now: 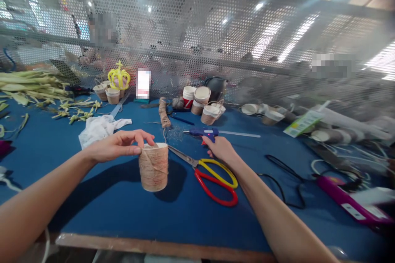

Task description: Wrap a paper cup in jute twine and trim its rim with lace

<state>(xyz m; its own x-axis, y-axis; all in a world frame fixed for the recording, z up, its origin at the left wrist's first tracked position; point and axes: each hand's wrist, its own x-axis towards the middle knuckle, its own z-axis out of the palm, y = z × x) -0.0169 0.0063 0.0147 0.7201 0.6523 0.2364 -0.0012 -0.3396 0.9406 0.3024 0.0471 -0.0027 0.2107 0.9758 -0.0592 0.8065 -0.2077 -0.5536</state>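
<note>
My left hand point(119, 146) pinches the rim of a paper cup wrapped in twine point(153, 168), with fingers inside and thumb outside. The cup is upright, and a strand crosses its side at a slant. My right hand point(220, 148) is closed round the handle of a blue glue gun point(202, 132), whose nozzle points left and whose clear glue stick trails out to the right. Between my hands lie scissors point(216, 176) with one yellow and one red handle. Behind the cup, a bundle of twine point(163, 113) lies on the blue table, a strand leading down toward the cup.
Crumpled white cloth point(97, 128) lies left, near pale green husks point(33, 84). At the back stand several twine-wrapped cups point(209, 114), a yellow crown-shaped piece point(119, 77) and a lit phone point(143, 83). A purple power strip point(348, 201) and black cord point(285, 168) lie right. Perforated metal screens the far side.
</note>
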